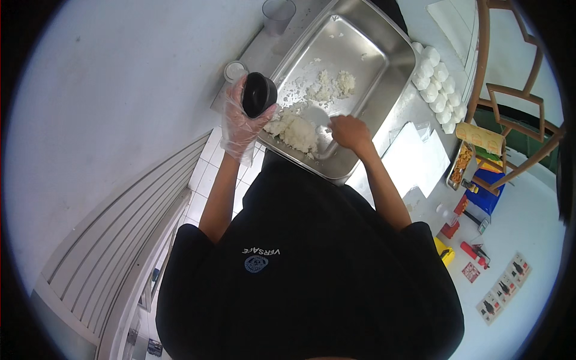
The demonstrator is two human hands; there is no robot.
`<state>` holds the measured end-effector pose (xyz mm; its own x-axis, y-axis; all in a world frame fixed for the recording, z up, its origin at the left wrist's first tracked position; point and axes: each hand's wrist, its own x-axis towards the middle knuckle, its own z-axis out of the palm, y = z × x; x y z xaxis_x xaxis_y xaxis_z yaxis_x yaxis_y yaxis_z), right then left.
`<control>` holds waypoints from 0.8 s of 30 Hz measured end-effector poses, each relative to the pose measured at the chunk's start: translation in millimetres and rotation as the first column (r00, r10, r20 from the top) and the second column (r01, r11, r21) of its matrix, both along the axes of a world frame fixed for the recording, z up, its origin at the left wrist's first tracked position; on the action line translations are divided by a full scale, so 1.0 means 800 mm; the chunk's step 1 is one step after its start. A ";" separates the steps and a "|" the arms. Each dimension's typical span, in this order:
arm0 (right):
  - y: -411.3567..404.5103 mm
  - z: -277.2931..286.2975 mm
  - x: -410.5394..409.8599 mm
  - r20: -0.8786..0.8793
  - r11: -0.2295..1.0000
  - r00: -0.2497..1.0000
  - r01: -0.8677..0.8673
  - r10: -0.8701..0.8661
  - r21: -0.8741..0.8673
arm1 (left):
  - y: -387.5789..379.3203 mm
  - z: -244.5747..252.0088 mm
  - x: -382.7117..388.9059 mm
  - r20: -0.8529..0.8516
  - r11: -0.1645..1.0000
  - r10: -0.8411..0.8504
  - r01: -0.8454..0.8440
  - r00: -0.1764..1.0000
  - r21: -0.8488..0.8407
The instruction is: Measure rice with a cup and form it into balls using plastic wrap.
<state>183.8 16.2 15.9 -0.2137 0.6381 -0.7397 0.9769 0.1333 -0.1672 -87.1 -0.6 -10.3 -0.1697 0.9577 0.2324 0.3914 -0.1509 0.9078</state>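
My left hand (243,119), in a clear plastic glove, holds a small black bowl (259,95) tilted over the left rim of a large stainless steel pan (387,67). Cooked white rice (294,132) is heaped in the pan's near left corner, with smaller clumps and loose grains farther up. My right hand (352,133), bare, is closed over the pan around the handle end of a pale, translucent rice paddle (317,117). The paddle's blade lies at the right side of the rice heap. The inside of the bowl is dark, and whether it holds anything cannot be told.
A clear plastic cup (279,15) and a small lidded tub (235,71) stand left of the pan. To the right are many white wrapped bundles (438,85), white sheets (416,157) and a metal tray of brown food (461,165). A brown metal frame (482,58) rises beyond the bundles.
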 end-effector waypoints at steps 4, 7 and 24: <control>-0.054 -0.042 -0.008 -0.262 0.993 0.963 0.084 -0.061 0.077 | 0.003 0.000 0.004 -0.010 0.999 -0.025 0.026 1.000 0.032; -0.046 -0.066 -0.026 -0.380 0.992 0.918 0.128 -0.115 0.009 | 0.004 -0.004 0.002 -0.041 0.997 -0.038 0.040 0.998 0.060; -0.062 -0.092 -0.057 -0.749 0.895 0.517 0.380 -0.414 -0.233 | 0.006 -0.007 0.001 -0.161 0.993 -0.056 0.073 0.985 0.097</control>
